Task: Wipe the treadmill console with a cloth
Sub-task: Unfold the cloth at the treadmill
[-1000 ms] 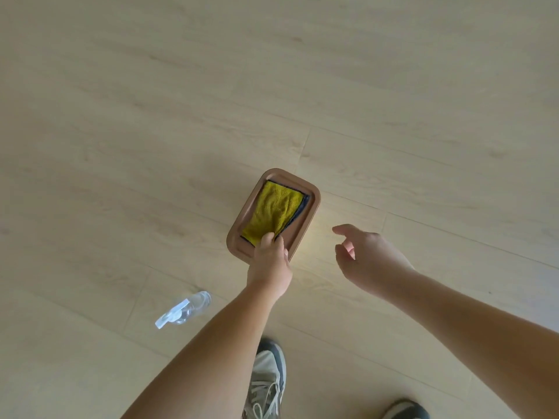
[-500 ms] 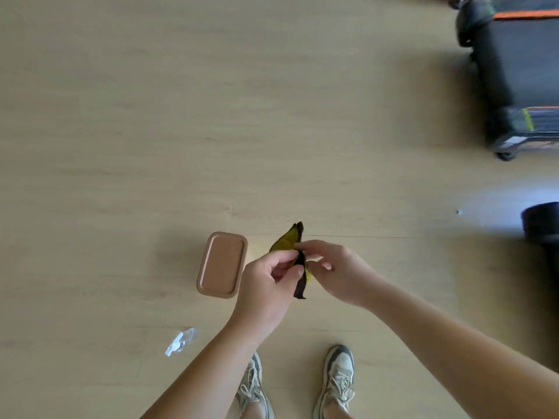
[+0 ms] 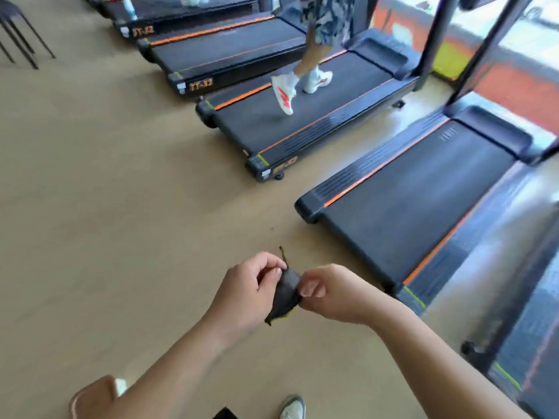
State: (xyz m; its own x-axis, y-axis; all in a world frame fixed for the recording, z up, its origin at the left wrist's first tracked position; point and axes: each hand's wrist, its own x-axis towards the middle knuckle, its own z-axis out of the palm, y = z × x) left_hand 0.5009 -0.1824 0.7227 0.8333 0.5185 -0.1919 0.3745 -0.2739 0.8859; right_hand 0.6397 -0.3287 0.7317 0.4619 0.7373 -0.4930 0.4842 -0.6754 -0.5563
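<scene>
Pinching the dark cloth (image 3: 286,293) between them, the left hand (image 3: 245,293) and right hand (image 3: 331,293) held it over bare floor (image 3: 121,207); spreading it flat would suit wiping; no console showed

Open floor (image 3: 106,207) ahead and left of the hands (image 3: 287,293), with nothing in the way. Blocked to the right by the nearest treadmill (image 3: 408,201); farther ahead, by another treadmill (image 3: 302,116) with a person (image 3: 305,68) walking on it.
</scene>
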